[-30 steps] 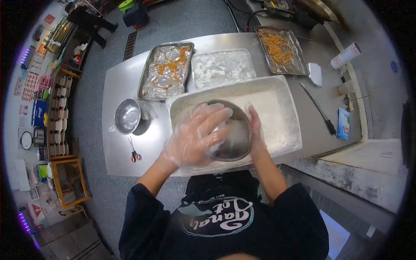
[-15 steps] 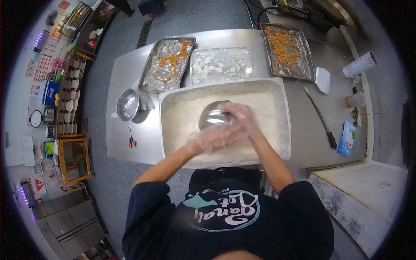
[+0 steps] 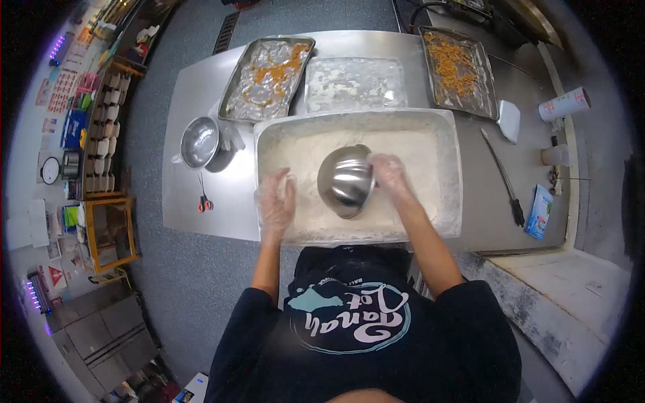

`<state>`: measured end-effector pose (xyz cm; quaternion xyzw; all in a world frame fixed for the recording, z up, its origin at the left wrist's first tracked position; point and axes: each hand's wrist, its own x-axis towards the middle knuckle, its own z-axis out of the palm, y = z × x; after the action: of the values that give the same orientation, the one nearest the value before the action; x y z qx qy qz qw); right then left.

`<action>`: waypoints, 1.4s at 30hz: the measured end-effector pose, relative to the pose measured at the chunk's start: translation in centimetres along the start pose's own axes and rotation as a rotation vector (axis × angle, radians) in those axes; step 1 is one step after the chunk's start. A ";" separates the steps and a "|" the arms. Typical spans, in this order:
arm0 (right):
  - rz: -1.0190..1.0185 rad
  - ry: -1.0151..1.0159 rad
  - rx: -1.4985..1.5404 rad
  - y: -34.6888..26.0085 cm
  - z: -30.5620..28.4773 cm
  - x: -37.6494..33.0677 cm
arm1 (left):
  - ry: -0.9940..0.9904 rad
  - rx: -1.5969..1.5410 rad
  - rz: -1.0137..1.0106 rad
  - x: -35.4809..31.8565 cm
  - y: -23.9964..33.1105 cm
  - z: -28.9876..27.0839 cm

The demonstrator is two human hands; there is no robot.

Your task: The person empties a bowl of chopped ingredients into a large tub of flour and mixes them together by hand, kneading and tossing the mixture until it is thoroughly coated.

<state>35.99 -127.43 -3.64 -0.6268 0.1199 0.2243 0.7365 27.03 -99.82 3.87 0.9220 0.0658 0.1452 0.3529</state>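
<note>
A large pale rectangular tub (image 3: pixel 451 195) holds a layer of white powder that looks like flour (image 3: pixel 295 151). Over the powder a shiny steel mixing bowl (image 3: pixel 346 183) leans with its rounded outside showing, so its inside is hidden. My right hand (image 3: pixel 388 173), in a clear plastic glove, grips the bowl at its right edge. At the tub's left end is my left hand (image 3: pixel 277 201), also gloved, holding nothing, its fingers apart. I cannot tell whether it touches the tub wall.
Trays with orange-brown crumbs stand at the back left (image 3: pixel 269 80) and back right (image 3: pixel 460 70). Between them lies a flour-dusted clear sheet (image 3: pixel 356 84). A second steel bowl (image 3: pixel 200 142) and scissors (image 3: pixel 204 200) sit left; a long dark-handled tool (image 3: pixel 502 176) and blue packet (image 3: pixel 539 211) lie right.
My hands have parted: the left moved away to the tub's left side, while the right stays with the bowl. The bowl has come lower and clearer into sight. The whole view has shifted slightly.
</note>
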 end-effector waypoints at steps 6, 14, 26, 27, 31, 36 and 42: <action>0.024 0.302 -0.298 0.7 1.1 0.6 | 0.070 -0.123 -0.091 -2.4 -2.0 -2.4; -0.049 0.320 0.031 -2.7 3.6 -3.0 | -0.059 -0.256 -0.165 -2.4 -2.5 -4.5; -0.205 0.078 0.560 0.6 5.8 -3.3 | 0.034 -0.872 -0.029 2.8 0.3 2.2; -0.209 0.090 0.567 0.8 5.5 -3.5 | -0.010 -0.859 -0.026 3.0 1.2 4.8; -0.217 0.191 0.587 2.2 3.1 -5.7 | -0.020 -0.621 -0.024 3.6 -3.3 2.5; -0.364 0.260 0.241 5.3 1.5 -7.9 | -0.360 -0.463 -0.046 1.4 -2.4 0.9; 0.046 0.481 0.533 -1.6 4.1 -8.7 | -0.710 -0.948 -0.961 -2.5 1.6 -0.1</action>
<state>28.73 -125.17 2.49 -0.4445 0.3580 0.0477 0.8197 24.62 -101.51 4.48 0.5329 0.2730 -0.3170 0.7355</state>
